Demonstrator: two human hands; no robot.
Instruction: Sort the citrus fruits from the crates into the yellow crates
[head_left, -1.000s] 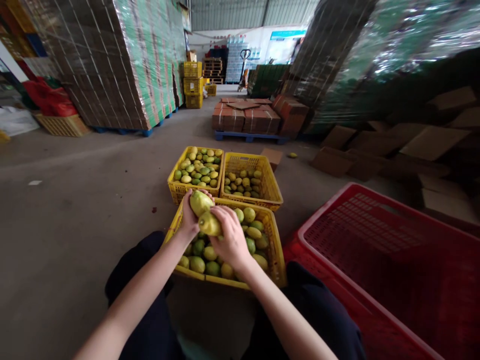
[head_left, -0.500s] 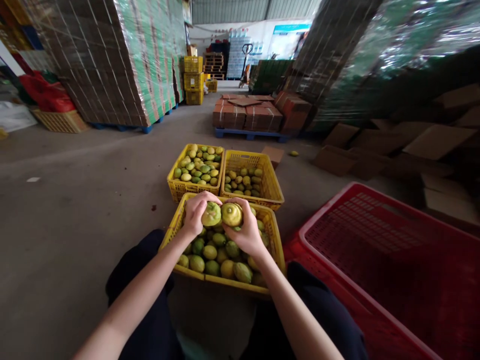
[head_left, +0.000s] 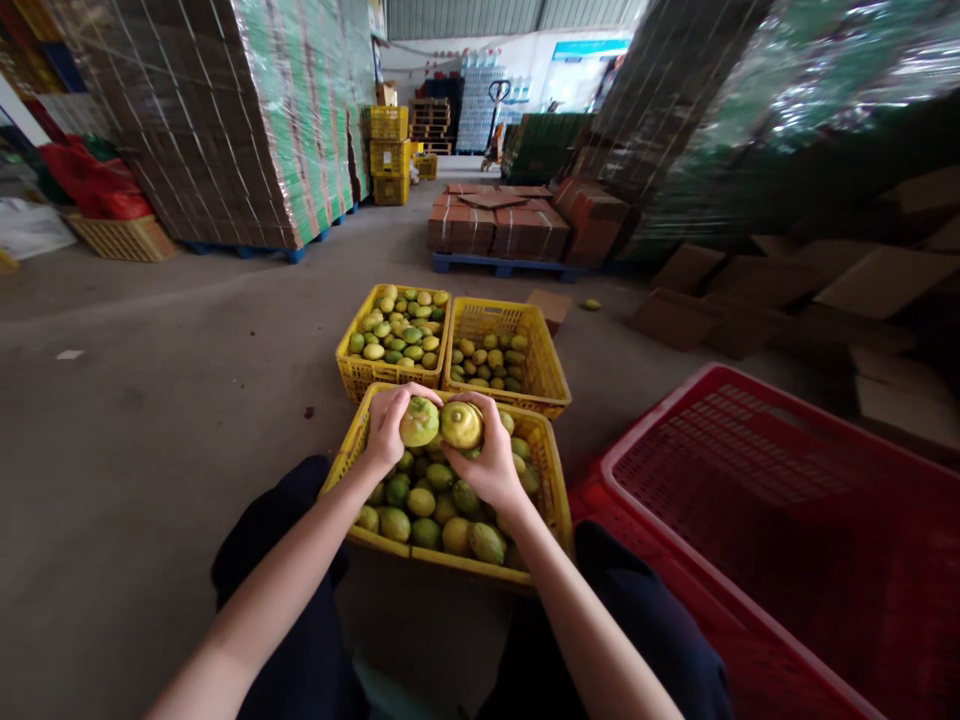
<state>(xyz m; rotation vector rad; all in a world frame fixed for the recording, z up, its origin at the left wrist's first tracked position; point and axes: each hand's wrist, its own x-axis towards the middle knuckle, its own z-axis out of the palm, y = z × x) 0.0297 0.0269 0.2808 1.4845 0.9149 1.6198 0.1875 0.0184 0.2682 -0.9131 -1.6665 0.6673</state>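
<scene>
My left hand (head_left: 388, 425) is closed around a greenish lemon (head_left: 420, 422). In my right hand (head_left: 491, 455) is a yellower lemon (head_left: 460, 426), its nippled end facing me. The two fruits are held side by side above the near yellow crate (head_left: 556, 490), which contains many green and yellow lemons (head_left: 439, 477). Behind it stand two more yellow crates: the left one (head_left: 391, 376) is full of lemons, while the right one (head_left: 551, 375) has a lower layer of them.
A large red crate (head_left: 660, 400) stands at my right. Flattened cardboard (head_left: 720, 310) lies beyond it, near a stray lemon (head_left: 591, 305) on the floor. Farther off are a blue pallet (head_left: 504, 266) of boxes and tall wrapped stacks (head_left: 300, 130) on both sides.
Both hands still hold their lemons over the near crate. The left-hand lemon has turned slightly, and the whole view has shifted a little.
</scene>
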